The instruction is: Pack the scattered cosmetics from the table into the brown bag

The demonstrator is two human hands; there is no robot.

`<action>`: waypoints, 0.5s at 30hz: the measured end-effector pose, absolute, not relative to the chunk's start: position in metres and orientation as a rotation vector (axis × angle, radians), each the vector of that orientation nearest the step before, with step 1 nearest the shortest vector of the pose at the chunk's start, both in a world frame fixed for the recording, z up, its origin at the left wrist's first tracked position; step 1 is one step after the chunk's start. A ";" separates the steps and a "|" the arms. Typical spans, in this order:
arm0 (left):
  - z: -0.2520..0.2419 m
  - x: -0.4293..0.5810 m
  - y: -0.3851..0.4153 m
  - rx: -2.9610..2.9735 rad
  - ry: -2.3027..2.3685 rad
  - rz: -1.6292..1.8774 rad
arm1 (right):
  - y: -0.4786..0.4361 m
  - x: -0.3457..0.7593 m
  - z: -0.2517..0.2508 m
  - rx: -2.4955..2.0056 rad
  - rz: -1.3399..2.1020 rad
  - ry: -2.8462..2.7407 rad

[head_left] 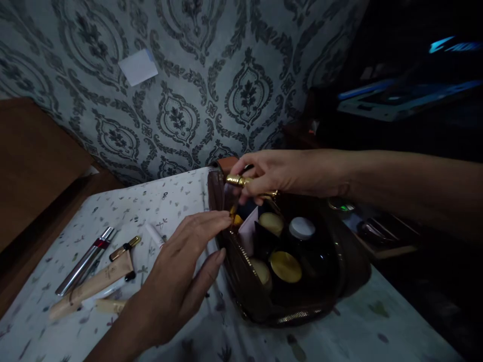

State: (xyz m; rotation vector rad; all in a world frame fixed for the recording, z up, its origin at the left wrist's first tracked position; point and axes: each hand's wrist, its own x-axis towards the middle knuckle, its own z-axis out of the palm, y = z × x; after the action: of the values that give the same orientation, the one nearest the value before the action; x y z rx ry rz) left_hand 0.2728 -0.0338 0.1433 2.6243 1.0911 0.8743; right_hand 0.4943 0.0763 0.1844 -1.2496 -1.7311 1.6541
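A dark brown zipped cosmetic bag [241, 281] stands unzipped on the table, packed with toiletries. Inside it are a jar with a gold lid [286, 266], a white-capped bottle [302, 228], a pale round cap [270, 223] and a light pink flat item [248, 232]. Over the bag's far left part, my right hand [264, 173] grips a slim, shiny gold cosmetic tube [236, 179]; its exact kind is unclear. My left hand [184, 266] rests at the left rim, fingers stretched out and touching the zip edge, thumb apart.
Left on the patterned tablecloth [181, 193] lie a silver tube [85, 261], a beige squeeze tube [94, 284], a small gold-capped bottle [124, 248] and a white stick [154, 234]. Behind is a papered wall [211, 75]. A brown panel [37, 166] stands left; dark items sit right.
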 end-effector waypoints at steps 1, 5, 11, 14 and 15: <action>0.143 0.272 -0.034 2.620 1.091 0.879 | 0.078 0.494 0.183 -1.229 1.635 -1.856; 0.141 0.270 -0.035 2.610 1.090 0.867 | 0.087 0.491 0.181 -1.206 1.505 -2.207; 0.141 0.268 -0.036 2.618 1.094 0.838 | 0.089 0.483 0.181 -1.234 1.281 -2.563; 0.141 0.270 -0.036 2.633 1.102 0.827 | 0.088 0.482 0.182 -1.242 1.160 -2.640; 0.141 0.270 -0.036 2.638 1.100 0.827 | 0.088 0.482 0.181 -1.235 1.139 -2.652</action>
State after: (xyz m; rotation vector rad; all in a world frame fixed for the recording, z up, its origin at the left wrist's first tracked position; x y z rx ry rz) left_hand 0.2704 -0.0357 0.1414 2.6384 1.1004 0.8265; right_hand 0.4818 0.0881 0.1810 -1.2348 -2.6516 1.1386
